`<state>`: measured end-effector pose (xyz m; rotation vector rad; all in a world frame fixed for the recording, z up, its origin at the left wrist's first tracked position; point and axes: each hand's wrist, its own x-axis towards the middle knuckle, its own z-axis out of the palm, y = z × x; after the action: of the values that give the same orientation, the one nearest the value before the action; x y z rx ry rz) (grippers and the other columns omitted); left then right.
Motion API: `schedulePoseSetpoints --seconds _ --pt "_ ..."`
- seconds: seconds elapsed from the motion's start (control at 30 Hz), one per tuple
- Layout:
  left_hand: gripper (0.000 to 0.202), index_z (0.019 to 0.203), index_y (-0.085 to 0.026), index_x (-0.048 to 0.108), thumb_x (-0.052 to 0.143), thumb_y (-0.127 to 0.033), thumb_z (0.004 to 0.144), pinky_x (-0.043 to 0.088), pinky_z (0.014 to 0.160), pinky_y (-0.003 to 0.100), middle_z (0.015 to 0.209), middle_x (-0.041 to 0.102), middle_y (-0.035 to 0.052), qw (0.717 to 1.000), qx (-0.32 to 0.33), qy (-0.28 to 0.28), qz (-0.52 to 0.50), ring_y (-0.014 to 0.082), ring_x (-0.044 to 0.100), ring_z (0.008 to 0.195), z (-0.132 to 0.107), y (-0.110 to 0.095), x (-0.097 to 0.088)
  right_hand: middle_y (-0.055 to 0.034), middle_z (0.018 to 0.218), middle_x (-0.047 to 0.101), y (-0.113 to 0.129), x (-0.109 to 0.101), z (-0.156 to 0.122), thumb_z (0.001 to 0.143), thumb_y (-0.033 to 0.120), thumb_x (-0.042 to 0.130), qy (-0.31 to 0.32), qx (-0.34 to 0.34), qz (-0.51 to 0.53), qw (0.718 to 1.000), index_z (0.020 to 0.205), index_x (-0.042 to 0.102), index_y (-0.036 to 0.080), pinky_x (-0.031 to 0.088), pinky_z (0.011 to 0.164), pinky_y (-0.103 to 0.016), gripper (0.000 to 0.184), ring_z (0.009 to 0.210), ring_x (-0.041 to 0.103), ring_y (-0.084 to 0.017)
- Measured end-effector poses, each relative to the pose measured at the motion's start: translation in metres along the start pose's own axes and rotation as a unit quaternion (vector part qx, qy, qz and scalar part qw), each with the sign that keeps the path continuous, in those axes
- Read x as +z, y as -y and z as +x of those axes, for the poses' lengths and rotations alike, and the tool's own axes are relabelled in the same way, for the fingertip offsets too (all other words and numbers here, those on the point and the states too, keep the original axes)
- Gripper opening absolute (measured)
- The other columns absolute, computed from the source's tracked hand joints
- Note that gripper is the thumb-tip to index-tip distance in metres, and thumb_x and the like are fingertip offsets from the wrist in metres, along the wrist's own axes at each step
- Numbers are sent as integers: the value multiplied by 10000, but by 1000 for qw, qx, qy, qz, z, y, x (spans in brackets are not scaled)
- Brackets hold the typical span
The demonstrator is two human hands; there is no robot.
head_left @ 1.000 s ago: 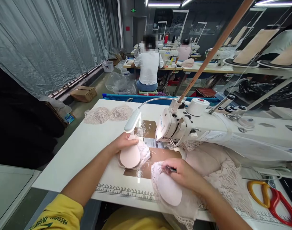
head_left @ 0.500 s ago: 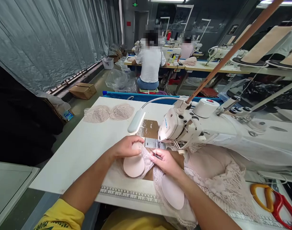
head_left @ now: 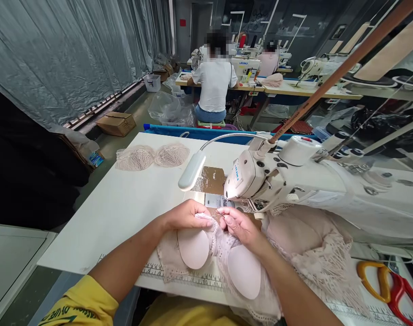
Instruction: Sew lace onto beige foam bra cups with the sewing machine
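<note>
Between both hands lies a pale pink lace bra (head_left: 220,242) with two smooth oval cups (head_left: 193,249). My left hand (head_left: 187,215) pinches its lace edge above the left cup. My right hand (head_left: 238,225) is closed, with the thin tip of a small dark metal tool (head_left: 220,213) showing at its fingertips; most of that tool is hidden. It is beside the lace at the bra's middle. Just beyond the hands stands the white sewing machine (head_left: 250,176), its needle area close to my right fingers.
Another lace piece (head_left: 152,157) lies at the table's far left. Pink lace fabric (head_left: 315,240) is heaped under the machine arm. Scissors (head_left: 389,285) with orange and red handles lie at right. A lamp (head_left: 192,170) hangs over the table (head_left: 125,213). A person (head_left: 215,83) sits ahead.
The bra has come nearer the table's front edge, with its left side hanging lower. My left hand has shifted its pinch to the lace edge; my right fingers have lifted slightly.
</note>
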<state>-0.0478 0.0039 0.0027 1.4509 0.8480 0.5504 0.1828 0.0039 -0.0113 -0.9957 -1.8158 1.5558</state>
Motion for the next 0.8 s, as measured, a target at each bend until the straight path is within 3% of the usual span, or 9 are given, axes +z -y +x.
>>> schedulePoseSetpoints --seconds 0.17,0.33,0.67,0.8 --pt "308 864 -117 732 707 -409 770 470 685 245 773 695 59 999 -16 7 -51 161 617 727 1 3 2 -14 738 582 13 -6 -1 876 441 549 7 -20 -75 997 1033 655 199 466 678 -289 308 708 543 -161" --pt "341 781 -102 732 708 -442 758 406 578 227 643 615 26 998 -26 10 -48 130 535 618 2 1 5 -20 746 599 16 -3 0 845 388 588 4 -26 -118 993 977 675 204 468 622 -276 243 683 543 -161" --pt "336 638 -96 672 729 -412 738 268 504 212 536 453 -32 997 -34 29 -64 75 367 539 2 -3 7 -44 861 700 22 10 1 849 317 600 -15 -36 -120 992 894 679 202 488 720 -316 146 798 638 -202" --pt "334 666 -100 695 712 -421 755 294 507 217 547 504 -16 998 -26 31 -51 85 395 546 2 -6 7 -36 827 702 25 12 1 853 307 597 -28 -25 -120 992 855 688 203 476 699 -310 138 774 635 -196"
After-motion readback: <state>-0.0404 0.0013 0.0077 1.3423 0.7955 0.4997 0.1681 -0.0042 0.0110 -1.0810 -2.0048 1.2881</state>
